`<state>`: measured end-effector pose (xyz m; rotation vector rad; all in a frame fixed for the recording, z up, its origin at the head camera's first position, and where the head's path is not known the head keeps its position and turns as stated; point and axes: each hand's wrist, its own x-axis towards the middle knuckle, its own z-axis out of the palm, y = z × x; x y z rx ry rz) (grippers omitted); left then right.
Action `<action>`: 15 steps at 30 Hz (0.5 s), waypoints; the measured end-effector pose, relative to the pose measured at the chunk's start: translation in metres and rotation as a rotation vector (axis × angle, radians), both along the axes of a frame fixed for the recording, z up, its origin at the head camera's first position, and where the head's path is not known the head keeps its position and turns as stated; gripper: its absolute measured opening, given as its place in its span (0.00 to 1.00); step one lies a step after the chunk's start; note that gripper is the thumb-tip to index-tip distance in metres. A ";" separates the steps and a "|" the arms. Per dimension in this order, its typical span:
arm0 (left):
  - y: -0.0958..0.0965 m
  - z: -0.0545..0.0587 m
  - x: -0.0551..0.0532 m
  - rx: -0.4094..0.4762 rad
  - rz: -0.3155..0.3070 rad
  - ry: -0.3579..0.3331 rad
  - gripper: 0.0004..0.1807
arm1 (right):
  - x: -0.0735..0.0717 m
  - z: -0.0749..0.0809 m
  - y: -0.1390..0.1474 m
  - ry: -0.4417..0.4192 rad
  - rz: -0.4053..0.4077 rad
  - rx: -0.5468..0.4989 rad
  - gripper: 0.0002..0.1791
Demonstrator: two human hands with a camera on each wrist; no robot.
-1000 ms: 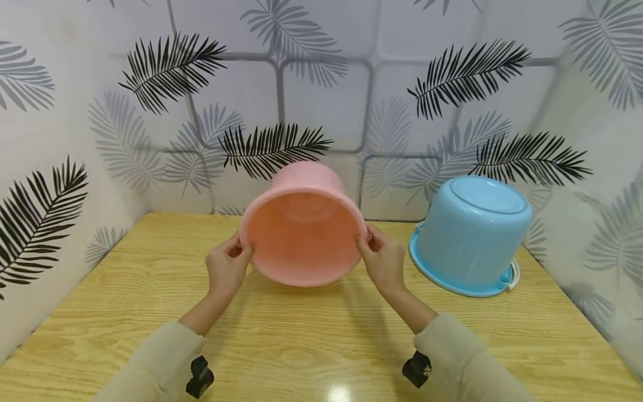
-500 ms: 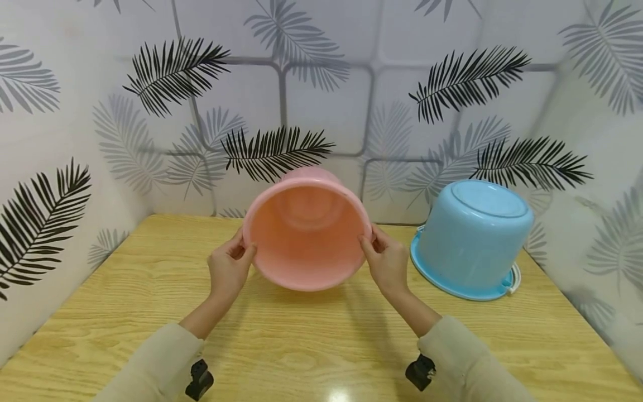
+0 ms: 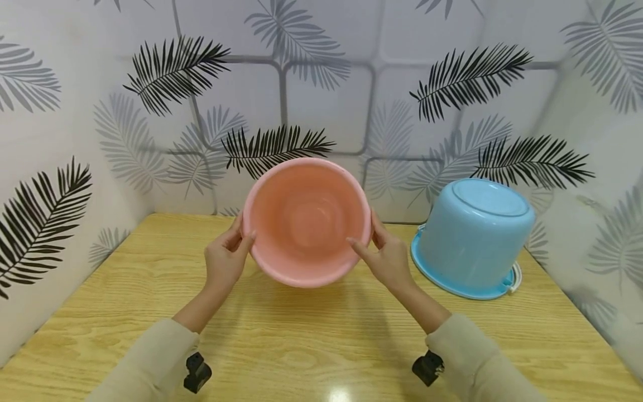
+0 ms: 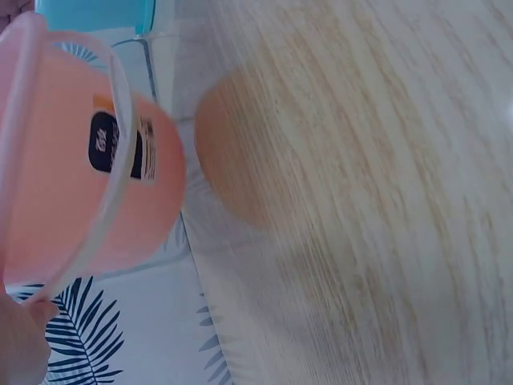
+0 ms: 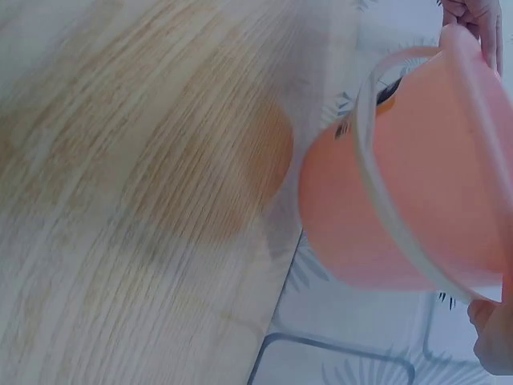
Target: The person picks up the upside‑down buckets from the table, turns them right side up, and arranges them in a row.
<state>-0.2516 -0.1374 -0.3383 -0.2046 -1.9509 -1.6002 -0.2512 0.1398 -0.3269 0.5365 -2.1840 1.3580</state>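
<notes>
I gripped a pink plastic bucket (image 3: 306,223) by opposite sides of its rim, lifting it clear of a wood-grain table (image 3: 291,346), its open mouth turned toward me and its base tilted away toward the papered wall (image 3: 326,100). My left hand (image 3: 226,259) pinched the left edge, the thumb at the inner side of the rim and the fingers behind it. My right hand (image 3: 389,259) held the opposite edge in the same way, its thumb stretched a little farther over the inside. A pale carrying handle (image 5: 385,204) hung down around the outside of the bucket, where a dark label (image 4: 103,143) with white lettering was stuck beside a barcode strip; the lettering was too blurred to read. Below, the tabletop gave back a soft orange reflection (image 4: 232,152) of the bucket. To my right, well apart from the rim I held, a light blue bucket (image 3: 474,237) stood upside down on the table near the wall, its base uppermost and its white handle (image 3: 517,277) showing at the lower rim. Black and grey leaf prints (image 3: 467,81) covered the wall behind. The cream sleeves (image 3: 156,346) of my top reached toward my wrists, and a small black device (image 3: 197,373) showed beneath the left cuff, with another (image 3: 428,368) beneath the right
</notes>
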 end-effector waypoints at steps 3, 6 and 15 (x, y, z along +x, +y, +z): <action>-0.002 0.002 0.000 0.034 -0.036 -0.024 0.21 | 0.004 0.007 0.001 -0.020 0.038 0.005 0.43; -0.004 0.005 -0.001 0.065 -0.068 -0.045 0.20 | 0.005 0.011 0.005 -0.038 0.104 -0.004 0.45; -0.010 0.013 0.001 0.110 -0.108 -0.060 0.19 | 0.003 0.019 0.014 -0.117 0.262 0.043 0.56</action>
